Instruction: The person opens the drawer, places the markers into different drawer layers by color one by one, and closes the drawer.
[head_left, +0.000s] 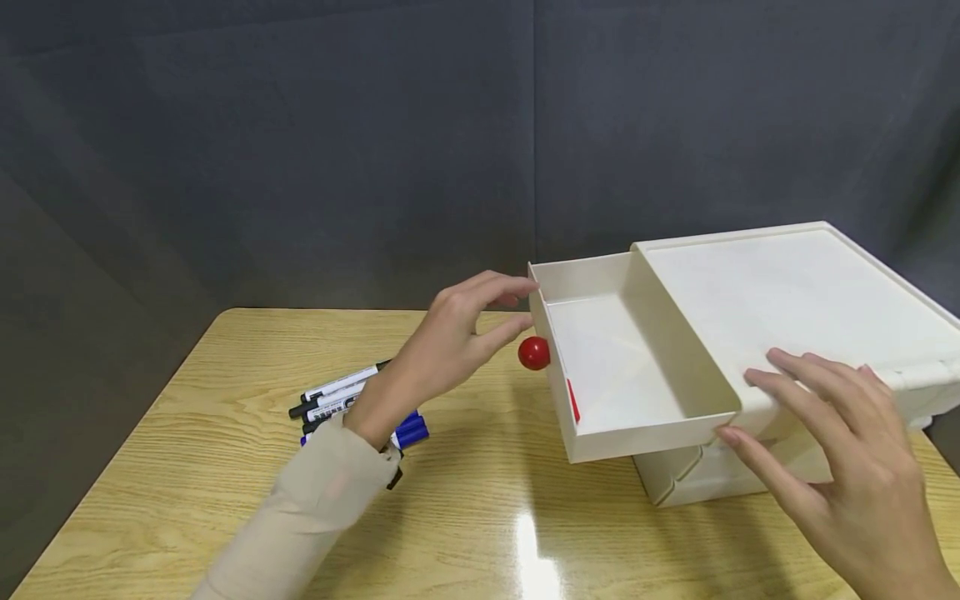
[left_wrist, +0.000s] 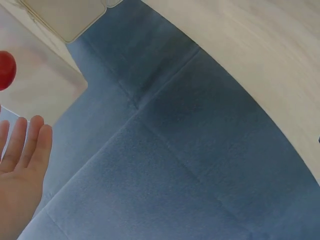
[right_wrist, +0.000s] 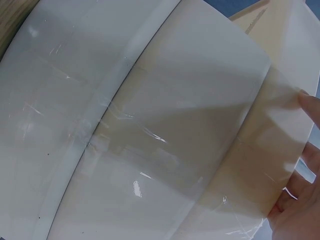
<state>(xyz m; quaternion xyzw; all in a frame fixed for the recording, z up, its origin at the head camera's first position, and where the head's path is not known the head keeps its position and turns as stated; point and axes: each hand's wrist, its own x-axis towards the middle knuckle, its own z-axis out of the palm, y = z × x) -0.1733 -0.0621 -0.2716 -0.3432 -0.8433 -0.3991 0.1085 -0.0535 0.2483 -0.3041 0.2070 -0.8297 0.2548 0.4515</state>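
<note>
A white drawer (head_left: 645,433) extends leftward from a white drawer cabinet (head_left: 795,283). On its front panel is a round red knob (head_left: 534,353), also visible at the left edge of the left wrist view. My left hand (head_left: 450,333) is beside that panel, fingertips right at its upper edge, thumb just above the knob. In the left wrist view its fingers (left_wrist: 35,140) are straight. My right hand (head_left: 855,450) rests on the cabinet's near corner, fingers spread over the top and thumb against the side. The right wrist view shows that thumb (right_wrist: 309,106) on the side wall.
Several markers (head_left: 337,392) with black and blue caps lie in a pile on the wooden table (head_left: 247,367), partly hidden behind my left wrist. Inside the drawer, a small red strip (head_left: 573,402) shows by the front panel. A dark cloth (head_left: 375,167) hangs behind the table.
</note>
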